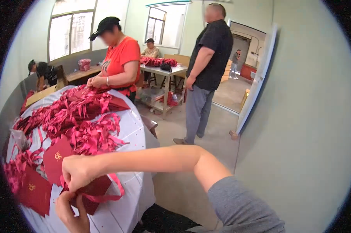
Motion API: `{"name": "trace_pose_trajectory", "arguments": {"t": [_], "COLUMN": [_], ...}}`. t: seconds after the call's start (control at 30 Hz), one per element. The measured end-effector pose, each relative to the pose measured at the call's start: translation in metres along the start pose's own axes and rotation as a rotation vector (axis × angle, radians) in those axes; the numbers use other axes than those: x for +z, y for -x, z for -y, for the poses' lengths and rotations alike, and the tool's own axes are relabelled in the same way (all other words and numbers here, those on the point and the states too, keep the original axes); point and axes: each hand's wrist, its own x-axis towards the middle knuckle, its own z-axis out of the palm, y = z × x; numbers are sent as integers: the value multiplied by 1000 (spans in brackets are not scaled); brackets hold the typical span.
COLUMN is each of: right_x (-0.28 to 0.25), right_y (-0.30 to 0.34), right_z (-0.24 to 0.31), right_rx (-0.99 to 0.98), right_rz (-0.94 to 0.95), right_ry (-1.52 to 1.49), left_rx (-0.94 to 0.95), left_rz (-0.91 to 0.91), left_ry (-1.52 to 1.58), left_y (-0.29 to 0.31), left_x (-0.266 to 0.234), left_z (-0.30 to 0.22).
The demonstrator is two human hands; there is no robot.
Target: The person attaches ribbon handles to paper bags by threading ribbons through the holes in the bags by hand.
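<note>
My right hand (80, 171) reaches across from the right, its fingers closed on a pink ribbon (103, 198). Just below it, my left hand (71, 213) pinches the same ribbon with thumb and fingers, and the two hands nearly touch. The ribbon loops out over a flat dark red piece (99, 185), partly hidden behind my hands. Beside them lie a dark red folder-like piece with a gold emblem (35, 190) and another such piece (59, 156) behind my right hand. Whether these are bags or covers I cannot tell.
A large heap of pink ribbons (80, 108) covers much of the white-clothed round table (132, 128). Across it stands a person in a red shirt (123, 58), hands on the ribbons. A person in black (212, 50) stands near an open door (257, 85). Another table (177, 70) stands behind.
</note>
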Motion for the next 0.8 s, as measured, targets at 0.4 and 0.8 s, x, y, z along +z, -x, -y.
{"name": "trace_pose_trajectory", "arguments": {"t": [0.4, 0.8], "right_x": [6, -17], "right_y": [-10, -23], "right_z": [-2, -2], "right_rx": [19, -163], "right_rz": [-235, -342], "right_ry": [-318, -340], "left_rx": [71, 21], "left_rz": [-49, 13], "left_ry": [-34, -81], "left_y": [-9, -16], "left_x": [3, 11], "left_z": [-18, -20]}}
